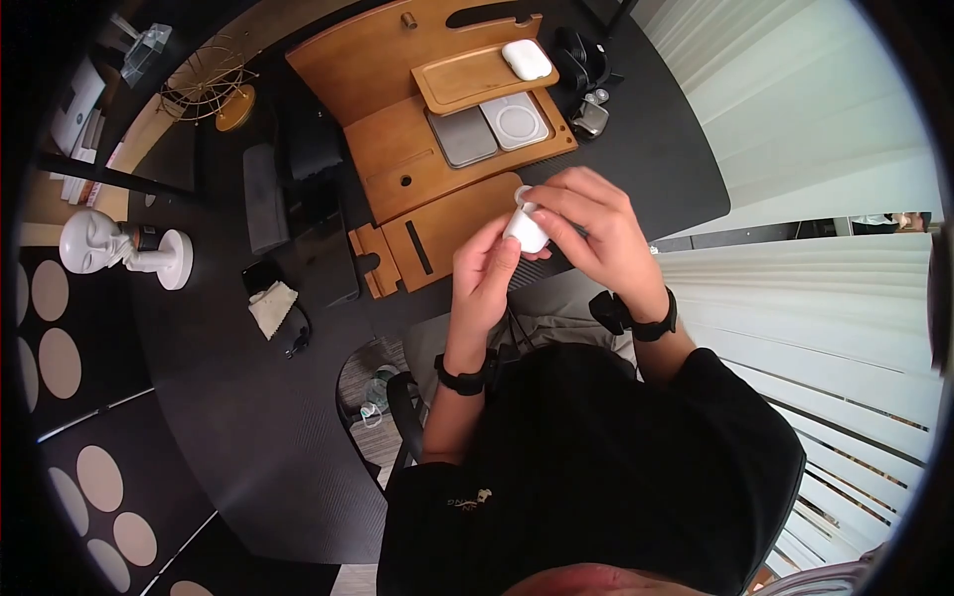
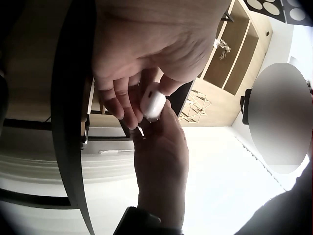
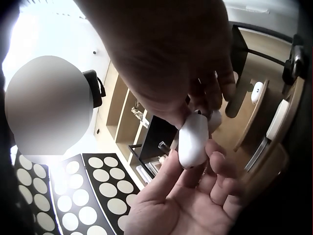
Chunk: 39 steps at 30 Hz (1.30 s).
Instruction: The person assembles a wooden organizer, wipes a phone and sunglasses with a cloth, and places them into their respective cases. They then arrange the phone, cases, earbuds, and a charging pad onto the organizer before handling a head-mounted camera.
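Note:
A small white case [image 1: 529,234] is between both hands above the wooden stand's near edge, its lid [image 1: 524,195] raised. My left hand [image 1: 483,275] grips the case body, thumb on one side and fingers on the other. My right hand [image 1: 604,226] pinches at its top with thumb and fingertips. From the left wrist, the case [image 2: 153,102] shows end-on between my left hand [image 2: 151,46] and right hand [image 2: 162,152]. The right wrist view has the case [image 3: 193,143] upright, held by my left hand [image 3: 178,203] under my right hand [image 3: 168,63]; the right fingertips hide part of its top.
The wooden stand [image 1: 383,177] holds a second white case [image 1: 527,60] on its raised shelf, with a grey pad [image 1: 463,136] and a white charger [image 1: 518,121] below. A white head figure [image 1: 91,241], a cloth [image 1: 272,309] and black headphones [image 1: 579,58] are on the dark desk [image 1: 238,427].

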Motion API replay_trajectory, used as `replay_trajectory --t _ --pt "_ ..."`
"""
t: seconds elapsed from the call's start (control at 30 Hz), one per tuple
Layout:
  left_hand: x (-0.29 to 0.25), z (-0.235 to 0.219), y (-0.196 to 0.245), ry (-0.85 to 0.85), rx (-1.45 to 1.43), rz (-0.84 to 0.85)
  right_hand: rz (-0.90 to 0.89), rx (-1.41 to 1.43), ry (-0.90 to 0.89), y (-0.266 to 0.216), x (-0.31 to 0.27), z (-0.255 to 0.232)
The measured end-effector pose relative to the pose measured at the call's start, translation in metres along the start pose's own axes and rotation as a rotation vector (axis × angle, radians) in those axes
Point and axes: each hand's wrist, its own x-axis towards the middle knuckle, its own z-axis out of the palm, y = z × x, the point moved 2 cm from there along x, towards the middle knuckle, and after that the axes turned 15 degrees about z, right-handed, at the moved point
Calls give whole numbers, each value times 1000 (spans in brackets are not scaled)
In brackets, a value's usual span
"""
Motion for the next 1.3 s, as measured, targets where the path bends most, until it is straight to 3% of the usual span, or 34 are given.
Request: replay_trajectory --t 0.27,0.43,0.77,0.87,0.93,1.0,1.1,1.17,1.3 --pt "-1 -3 0 -9 15 -5 131 25 -180 4 -1 -1" --pt "-2 0 2 -23 11 18 194 230 -264 14 1 -3" --pt "-2 5 1 -44 46 6 213 260 -239 28 2 -7" --pt "-2 4 3 -35 38 2 296 324 -141 36 1 -9" --pt "-2 3 3 -36 25 -2 509 660 -159 49 0 -13" --pt "-2 1 3 -38 16 -1 494 751 -203 52 0 -17" --pt "-2 1 3 -28 17 -10 466 559 -222 49 1 -21" --pt "-1 2 3 -22 11 0 288 379 -282 40 3 -17" --pt "-1 2 3 21 -21 25 225 281 -385 25 2 -15"
